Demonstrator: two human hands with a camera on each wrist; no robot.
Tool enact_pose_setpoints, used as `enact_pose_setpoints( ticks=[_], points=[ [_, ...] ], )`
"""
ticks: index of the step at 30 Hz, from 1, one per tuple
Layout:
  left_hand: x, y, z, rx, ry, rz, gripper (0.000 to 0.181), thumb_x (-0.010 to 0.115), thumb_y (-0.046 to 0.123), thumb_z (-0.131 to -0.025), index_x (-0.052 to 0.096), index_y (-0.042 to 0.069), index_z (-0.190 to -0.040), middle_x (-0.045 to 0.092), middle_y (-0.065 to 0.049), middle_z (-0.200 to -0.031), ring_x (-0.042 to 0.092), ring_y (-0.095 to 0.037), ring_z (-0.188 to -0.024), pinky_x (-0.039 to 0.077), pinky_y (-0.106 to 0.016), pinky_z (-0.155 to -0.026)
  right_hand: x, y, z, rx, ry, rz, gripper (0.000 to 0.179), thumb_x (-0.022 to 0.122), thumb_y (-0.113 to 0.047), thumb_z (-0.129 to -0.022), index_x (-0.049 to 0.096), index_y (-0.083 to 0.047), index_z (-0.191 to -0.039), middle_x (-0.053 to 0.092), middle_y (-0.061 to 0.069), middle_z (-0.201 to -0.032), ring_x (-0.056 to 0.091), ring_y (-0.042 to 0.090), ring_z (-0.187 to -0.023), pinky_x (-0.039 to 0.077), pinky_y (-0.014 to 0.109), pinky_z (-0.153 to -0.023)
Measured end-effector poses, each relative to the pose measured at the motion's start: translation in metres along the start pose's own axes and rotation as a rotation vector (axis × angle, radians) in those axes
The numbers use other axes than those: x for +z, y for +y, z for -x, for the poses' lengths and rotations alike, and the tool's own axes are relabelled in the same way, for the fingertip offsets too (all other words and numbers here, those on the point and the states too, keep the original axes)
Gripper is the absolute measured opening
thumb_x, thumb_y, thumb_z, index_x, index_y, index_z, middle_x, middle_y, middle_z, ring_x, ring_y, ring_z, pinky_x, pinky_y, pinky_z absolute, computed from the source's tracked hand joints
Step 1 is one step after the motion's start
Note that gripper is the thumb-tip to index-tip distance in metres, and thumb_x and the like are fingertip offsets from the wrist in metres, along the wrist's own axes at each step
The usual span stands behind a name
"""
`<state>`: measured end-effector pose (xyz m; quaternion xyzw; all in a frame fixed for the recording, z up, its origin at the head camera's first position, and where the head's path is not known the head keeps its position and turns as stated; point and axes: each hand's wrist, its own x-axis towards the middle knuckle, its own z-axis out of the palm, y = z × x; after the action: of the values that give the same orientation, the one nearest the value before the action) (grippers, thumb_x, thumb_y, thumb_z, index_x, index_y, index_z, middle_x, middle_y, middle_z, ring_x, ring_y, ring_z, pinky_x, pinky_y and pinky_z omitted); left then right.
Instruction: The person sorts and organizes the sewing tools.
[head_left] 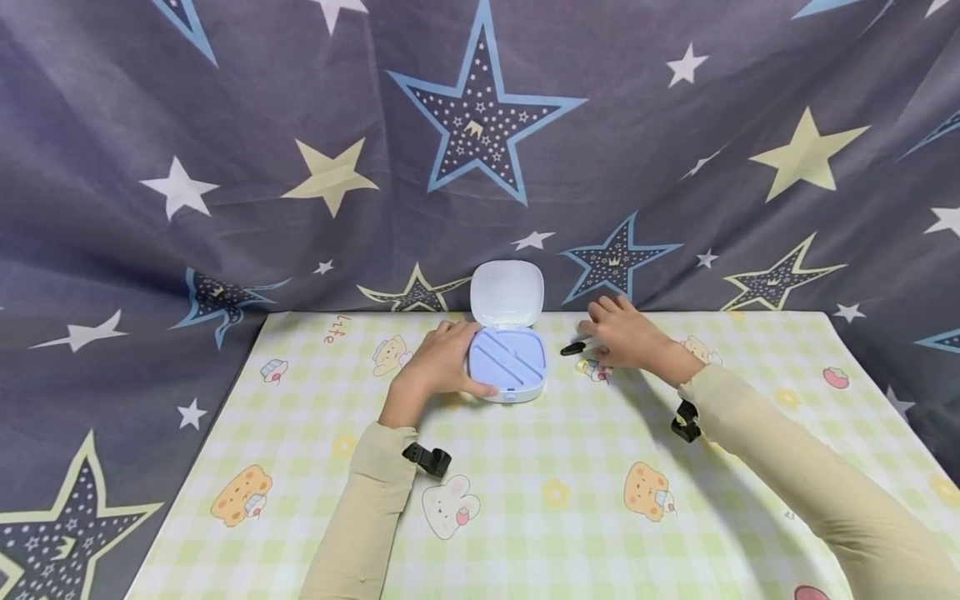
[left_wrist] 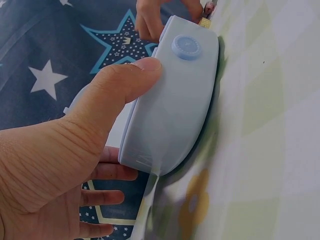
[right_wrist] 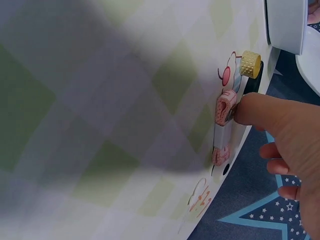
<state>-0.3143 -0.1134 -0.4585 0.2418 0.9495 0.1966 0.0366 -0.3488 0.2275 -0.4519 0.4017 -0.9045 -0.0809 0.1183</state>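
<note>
A light blue sewing-kit-sized box [head_left: 508, 364] stands on the table with its pale lid [head_left: 507, 293] raised at the back. Diagonal ridges cross its blue inner tray. My left hand [head_left: 444, 360] grips the box's left side, thumb on the front wall beside the round blue catch [left_wrist: 187, 47]. To the right, my right hand [head_left: 626, 335] is down among small items. In the right wrist view its thumb overlaps a pink folded bundle with a white band [right_wrist: 223, 131] and a slim black-ended tool [right_wrist: 253, 82]. A dimpled yellow thimble [right_wrist: 250, 65] lies beside them. I cannot tell whether the fingers pinch anything.
A green-and-white checked cloth [head_left: 517, 550] with cartoon prints covers the table. Directly behind its back edge hangs a dark curtain [head_left: 420, 233] patterned with stars. Each wrist wears a black strap [head_left: 427, 459].
</note>
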Motion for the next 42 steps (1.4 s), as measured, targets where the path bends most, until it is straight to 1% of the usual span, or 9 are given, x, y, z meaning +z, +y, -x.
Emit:
enact_pose_setpoints(
  ticks=[9,14,19,23,27,32,36,42],
  points=[
    [0.001,-0.001,0.000,-0.002,-0.002,-0.002,0.111,0.092,0.059,-0.062,0.045,0.010,-0.150,0.056,-0.008,-0.145,0.050,-0.030,-0.124,0.042,-0.048,-0.111,-0.001,-0.002,-0.001,0.011,-0.017,-0.017,0.040,0.085,-0.016,-0.070,0.068,-0.010,-0.106,0.055,0.011,-0.094,0.046,0.031,-0.091,0.033,0.043,-0.077],
    [0.000,-0.001,-0.001,-0.002,-0.002,-0.005,0.111,0.092,0.059,-0.062,0.045,0.010,-0.149,0.056,-0.008,-0.145,0.050,-0.030,-0.125,0.042,-0.048,-0.111,0.001,-0.001,-0.001,0.014,-0.027,-0.013,0.035,0.084,-0.015,-0.073,0.069,-0.010,-0.104,0.055,0.011,-0.093,0.045,0.030,-0.089,0.030,0.041,-0.075],
    [-0.001,0.001,-0.001,0.006,-0.009,0.003,0.110,0.092,0.058,-0.062,0.045,0.009,-0.149,0.056,-0.008,-0.144,0.050,-0.030,-0.124,0.043,-0.047,-0.111,0.004,-0.001,-0.002,0.016,-0.024,-0.015,0.026,0.082,-0.012,-0.074,0.066,-0.012,-0.094,0.056,0.010,-0.091,0.046,0.031,-0.088,0.032,0.041,-0.074],
    [-0.001,0.002,0.000,0.001,-0.011,0.007,0.110,0.092,0.058,-0.063,0.045,0.009,-0.149,0.056,-0.008,-0.144,0.049,-0.030,-0.124,0.043,-0.047,-0.111,0.006,0.000,-0.003,0.016,-0.022,-0.013,0.024,0.082,-0.013,-0.075,0.063,-0.013,-0.089,0.056,0.009,-0.091,0.047,0.031,-0.089,0.033,0.041,-0.074],
    [-0.001,0.002,0.001,-0.008,-0.005,0.009,0.110,0.092,0.058,-0.062,0.045,0.010,-0.149,0.056,-0.008,-0.144,0.049,-0.029,-0.125,0.042,-0.047,-0.112,0.008,0.001,-0.005,0.015,-0.024,-0.015,0.023,0.080,-0.012,-0.074,0.062,-0.013,-0.089,0.055,0.009,-0.090,0.047,0.030,-0.088,0.033,0.041,-0.075],
    [0.001,0.000,0.001,-0.004,-0.002,0.006,0.111,0.092,0.058,-0.062,0.044,0.010,-0.150,0.056,-0.007,-0.145,0.049,-0.029,-0.125,0.042,-0.046,-0.112,0.009,0.000,-0.005,0.009,-0.037,-0.011,0.021,0.080,-0.010,-0.074,0.063,-0.012,-0.088,0.056,0.009,-0.089,0.047,0.030,-0.087,0.032,0.041,-0.074],
    [0.002,0.000,0.000,-0.003,0.000,0.009,0.112,0.092,0.058,-0.062,0.044,0.009,-0.150,0.055,-0.007,-0.146,0.049,-0.029,-0.126,0.041,-0.047,-0.113,0.009,-0.001,-0.005,0.006,-0.033,-0.004,0.021,0.079,-0.008,-0.075,0.063,-0.011,-0.088,0.055,0.009,-0.088,0.047,0.030,-0.087,0.030,0.040,-0.074],
    [0.001,0.000,0.001,-0.008,0.000,0.007,0.111,0.093,0.058,-0.061,0.045,0.010,-0.149,0.056,-0.007,-0.145,0.049,-0.029,-0.125,0.041,-0.046,-0.113,0.011,-0.002,-0.007,-0.003,-0.005,-0.005,0.023,0.080,-0.009,-0.075,0.066,-0.007,-0.093,0.058,0.010,-0.090,0.050,0.031,-0.088,0.034,0.042,-0.075]
  ],
)
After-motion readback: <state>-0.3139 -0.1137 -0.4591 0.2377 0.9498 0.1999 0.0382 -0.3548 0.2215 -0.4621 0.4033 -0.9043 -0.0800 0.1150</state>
